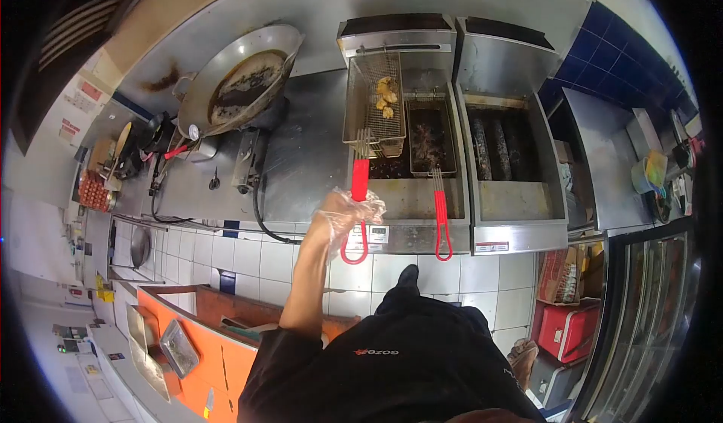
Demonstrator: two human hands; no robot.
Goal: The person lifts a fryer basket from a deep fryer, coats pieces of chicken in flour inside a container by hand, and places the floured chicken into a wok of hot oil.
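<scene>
My left hand (348, 211), in a clear plastic glove, is closed round the red handle (360, 178) of a fry basket (376, 111). Several golden fried pieces (386, 97) lie in the wire mesh of that basket, which is held over the fryer's left side. Beside it, a second fry basket (428, 133) sits down in the dark oil, its red handle (441, 223) sticking out over the front edge. Low by my right side is my right hand (522, 354), partly covered by my dark clothing; its fingers are not clear.
Right of the working fryer (407, 197) stands another fryer (512, 152) with dark wells. A large wok (245, 77) of dark oil is on the left, with a gas hose (263, 223) hanging over the counter edge. Behind me is an orange counter (203, 348); a red box (570, 331) is at right.
</scene>
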